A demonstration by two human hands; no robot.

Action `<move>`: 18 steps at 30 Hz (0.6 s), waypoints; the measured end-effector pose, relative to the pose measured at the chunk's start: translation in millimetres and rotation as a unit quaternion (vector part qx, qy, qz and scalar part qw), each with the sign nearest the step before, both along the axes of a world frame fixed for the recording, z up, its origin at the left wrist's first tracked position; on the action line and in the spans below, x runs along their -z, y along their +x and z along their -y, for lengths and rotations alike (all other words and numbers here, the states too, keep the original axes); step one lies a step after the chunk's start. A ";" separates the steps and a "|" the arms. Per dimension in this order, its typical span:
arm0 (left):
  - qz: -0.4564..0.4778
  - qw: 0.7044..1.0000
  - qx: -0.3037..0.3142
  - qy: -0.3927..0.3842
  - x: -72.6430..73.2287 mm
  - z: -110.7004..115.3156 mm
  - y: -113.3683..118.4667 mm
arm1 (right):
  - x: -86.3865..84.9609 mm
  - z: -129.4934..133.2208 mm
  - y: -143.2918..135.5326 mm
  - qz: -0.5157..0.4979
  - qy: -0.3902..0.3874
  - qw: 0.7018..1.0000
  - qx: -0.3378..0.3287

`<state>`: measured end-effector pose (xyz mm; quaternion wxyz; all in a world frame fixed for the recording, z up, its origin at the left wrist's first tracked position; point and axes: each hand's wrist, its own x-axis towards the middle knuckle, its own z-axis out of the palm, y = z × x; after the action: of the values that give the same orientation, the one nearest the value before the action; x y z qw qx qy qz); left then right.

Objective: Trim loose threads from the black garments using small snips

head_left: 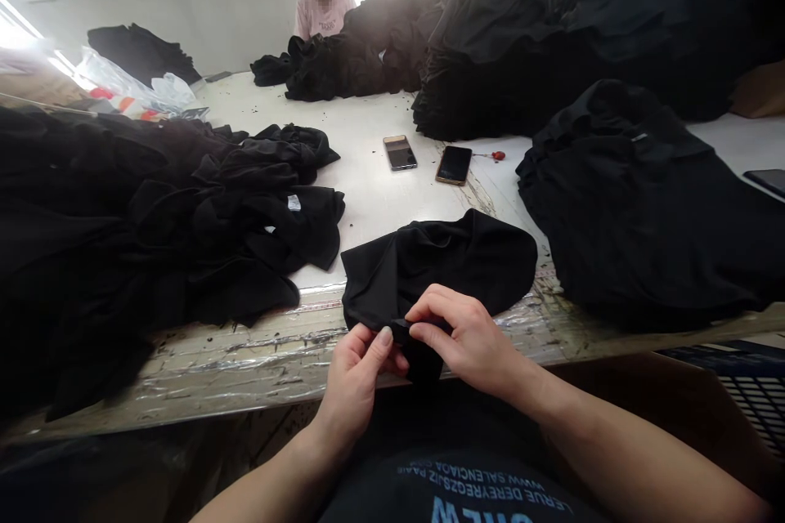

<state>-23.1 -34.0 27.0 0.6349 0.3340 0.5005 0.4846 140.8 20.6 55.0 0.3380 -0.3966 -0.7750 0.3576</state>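
A black cloth piece (pixel 454 257) lies at the table's front edge, part of it hanging over toward my body. My left hand (pixel 359 372) pinches the near edge of this cloth between thumb and fingers. Just to the right, my right hand (pixel 463 331) holds the same edge between thumb and forefinger. The two hands' fingertips are close together at a small fold. Whether anything small is held in the fold cannot be made out.
Loose black garments (pixel 233 221) cover the left side. A folded black stack (pixel 656 204) stands at right, larger piles (pixel 491 41) behind. Two phones (pixel 400 153) (pixel 454 165) lie mid-table (pixel 361 139). Across it is a person in a pink shirt (pixel 324 12). A plastic crate (pixel 748 392) stands lower right.
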 end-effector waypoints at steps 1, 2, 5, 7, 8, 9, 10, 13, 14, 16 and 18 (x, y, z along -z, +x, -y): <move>-0.024 1.000 0.003 0.004 -0.7 0.3 0.6 | -0.2 0.3 0.0 -0.011 -0.011 1.000 0.017; -0.049 0.999 0.007 0.011 -1.2 0.7 1.2 | -0.2 0.8 -0.2 -0.018 -0.020 0.999 0.030; -0.076 0.996 0.037 0.016 0.8 1.5 2.2 | 3.9 3.0 -1.4 -0.006 -0.022 1.000 -0.005; -0.030 0.998 0.047 -0.006 5.2 0.4 0.3 | 11.1 5.0 -2.0 0.008 0.005 0.999 -0.031; 0.002 0.999 0.037 -0.024 7.8 -1.1 -1.9 | 15.4 6.2 -1.8 0.008 0.022 0.999 -0.027; 0.037 0.998 0.020 -0.045 10.2 -3.1 -4.9 | 19.6 7.4 -1.3 0.005 0.037 0.999 -0.017; 0.067 0.996 -0.003 -0.066 12.3 -5.4 -8.5 | 23.4 8.8 -0.4 0.001 0.047 0.999 -0.008; 0.125 0.985 -0.044 -0.108 14.4 -12.2 -20.3 | 28.5 12.6 4.5 0.026 0.036 0.998 -0.042; 0.136 0.983 -0.043 -0.113 13.8 -13.5 -23.3 | 27.6 13.2 6.8 0.043 0.018 0.997 -0.066; 0.154 0.981 -0.033 -0.114 11.2 -14.1 -26.1 | 22.3 12.4 11.9 0.061 -0.028 0.994 -0.090; 0.177 0.977 -0.024 -0.117 7.4 -12.6 -24.5 | 13.8 9.1 16.8 0.054 -0.058 0.995 -0.063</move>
<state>-47.6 -21.4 19.6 0.7362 0.1541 0.4413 0.4894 157.7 11.5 41.3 0.2485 -0.3845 -0.7937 0.4006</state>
